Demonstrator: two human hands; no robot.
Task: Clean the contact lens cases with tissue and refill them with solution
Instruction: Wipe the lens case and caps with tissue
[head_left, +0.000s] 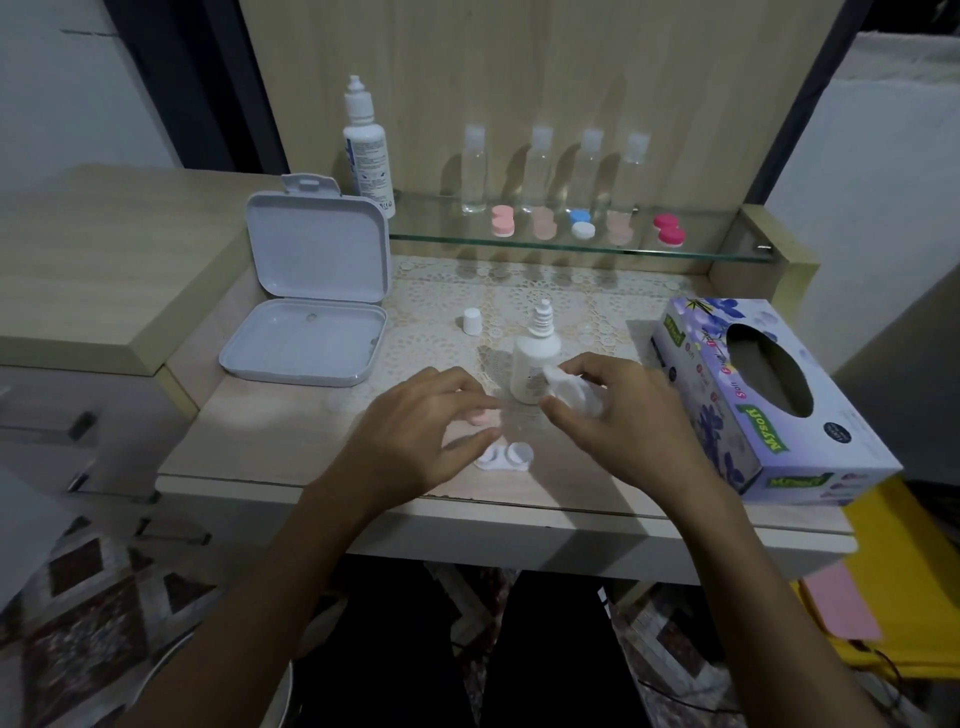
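the right hand (618, 415) pinches a crumpled white tissue (571, 392) between thumb and curled fingers (563, 407), just in front of the small open solution bottle (535, 364) on the worktop (270, 431). the left hand (421, 431) hovers with fingers loosely spread, tips at a pink cap (480, 417); motion blur hides whether they grip it. the open white lens case (506, 456) lies near the worktop's front edge, its left well partly covered by the left fingers. the bottle's white cap (471, 320) stands apart behind. a tissue box (769, 395) sits right.
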